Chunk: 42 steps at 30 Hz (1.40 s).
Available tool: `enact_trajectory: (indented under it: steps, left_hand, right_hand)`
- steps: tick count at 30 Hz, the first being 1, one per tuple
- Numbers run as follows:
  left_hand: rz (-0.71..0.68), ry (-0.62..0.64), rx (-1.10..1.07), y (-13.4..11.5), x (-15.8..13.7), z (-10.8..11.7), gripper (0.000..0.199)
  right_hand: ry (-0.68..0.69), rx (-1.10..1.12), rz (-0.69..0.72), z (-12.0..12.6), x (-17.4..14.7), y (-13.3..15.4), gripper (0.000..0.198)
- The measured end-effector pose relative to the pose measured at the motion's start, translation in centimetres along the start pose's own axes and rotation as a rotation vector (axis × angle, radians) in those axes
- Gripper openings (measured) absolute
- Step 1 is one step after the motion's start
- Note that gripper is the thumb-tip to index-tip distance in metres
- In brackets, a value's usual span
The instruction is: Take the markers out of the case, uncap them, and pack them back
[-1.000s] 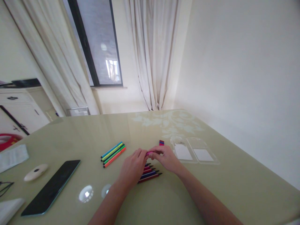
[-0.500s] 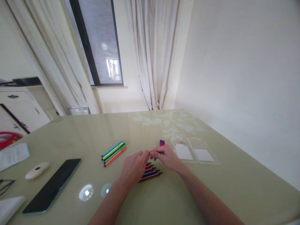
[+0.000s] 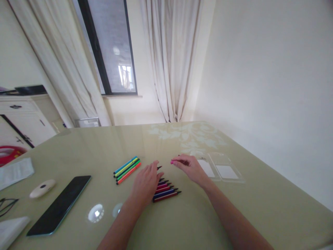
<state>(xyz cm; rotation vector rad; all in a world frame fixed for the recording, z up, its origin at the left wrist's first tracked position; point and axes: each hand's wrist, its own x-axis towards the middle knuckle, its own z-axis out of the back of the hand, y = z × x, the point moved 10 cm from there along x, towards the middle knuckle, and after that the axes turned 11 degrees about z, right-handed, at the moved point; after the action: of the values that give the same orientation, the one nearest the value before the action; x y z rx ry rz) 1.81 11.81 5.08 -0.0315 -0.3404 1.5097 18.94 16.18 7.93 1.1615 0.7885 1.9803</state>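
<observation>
My left hand (image 3: 146,182) is closed round an uncapped felt-tip pen (image 3: 159,168); only its dark tip end shows past the fingers. Between the thumb and fingertips of my right hand (image 3: 189,168) is a small pink pen cap (image 3: 172,162). A gap separates the cap from the pen tip. Several uncapped felt-tip pens (image 3: 166,196), in dark red, blue, pink and purple, lie in a row below my left hand, which covers part of them. Loose caps on the table are mostly hidden behind my right hand.
Several capped markers (image 3: 127,170) lie left of my hands. An opened clear plastic case (image 3: 229,172) with white inserts is on the right. Further left are a black tablet-like device (image 3: 59,205), a pale oval object (image 3: 42,188) and dark-framed glasses (image 3: 7,205).
My hands, together before, have moved apart. The right hand has drawn back to the right with the pink cap, and the pen's tip now shows at the left hand.
</observation>
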Motion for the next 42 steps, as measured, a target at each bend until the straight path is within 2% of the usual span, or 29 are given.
enact_trajectory:
  steps: [4,7,10,15,21,26,31,36,39,42]
  left_hand:
    - [0.064,-0.015,-0.073,2.1,0.5,-0.3,0.033]
    - [0.067,0.067,-0.108,2.5,0.7,-0.7,0.03]
    - [0.064,0.135,-0.172,2.5,0.7,-0.8,0.027]
    - [0.048,0.175,-0.266,2.7,0.7,-0.9,0.026]
    - [0.058,0.2,-0.358,3.3,0.7,-0.8,0.02]
    - [0.072,0.257,-0.391,3.6,0.8,-1.0,0.024]
    - [0.057,0.289,-0.359,3.9,1.0,-1.4,0.031]
    - [0.065,0.303,-0.421,4.5,1.4,-1.7,0.033]
    - [0.098,0.227,-0.36,5.7,1.8,-1.2,0.03]
    - [0.234,0.039,-0.124,8.4,2.0,0.4,0.027]
  right_hand:
    - [-0.192,-0.121,-0.076,4.6,-0.2,-2.5,0.035]
    - [-0.149,-0.24,-0.117,5.7,-0.3,-3.7,0.028]
    - [-0.052,-0.372,-0.162,5.7,-0.5,-4.4,0.018]
    - [0.059,-0.588,-0.185,5.6,-0.9,-4.4,0.011]
    - [0.21,-0.702,-0.242,4.9,-1.3,-4.6,0.004]
    - [0.243,-0.738,-0.279,4.7,-1.6,-5.0,0.004]
    - [0.263,-0.73,-0.267,4.3,-1.7,-5.4,0.004]
    - [0.254,-0.704,-0.258,4.1,-1.6,-5.0,0.005]
    - [0.24,-0.687,-0.247,4.1,-1.6,-4.8,0.007]
    - [0.229,-0.699,-0.251,4.2,-1.6,-4.9,0.009]
